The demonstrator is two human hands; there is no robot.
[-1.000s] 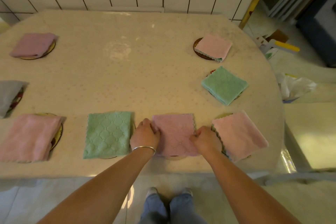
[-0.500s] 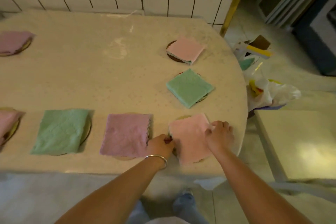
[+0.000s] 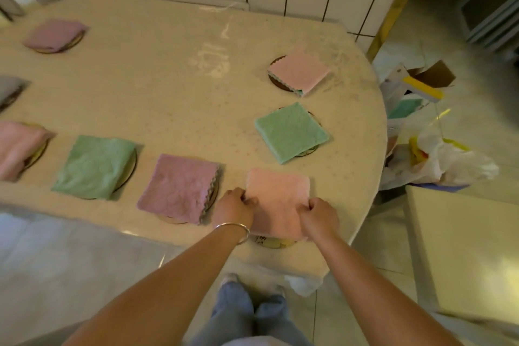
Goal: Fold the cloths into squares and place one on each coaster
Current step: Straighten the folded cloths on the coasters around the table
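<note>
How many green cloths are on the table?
2. One green cloth lies near the front edge, left of the purple cloth. The other green cloth lies on the right side, behind the pink cloth being held. None seems hidden.

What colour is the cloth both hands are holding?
Light pink cloth, plain; clearest in the head view.
</note>
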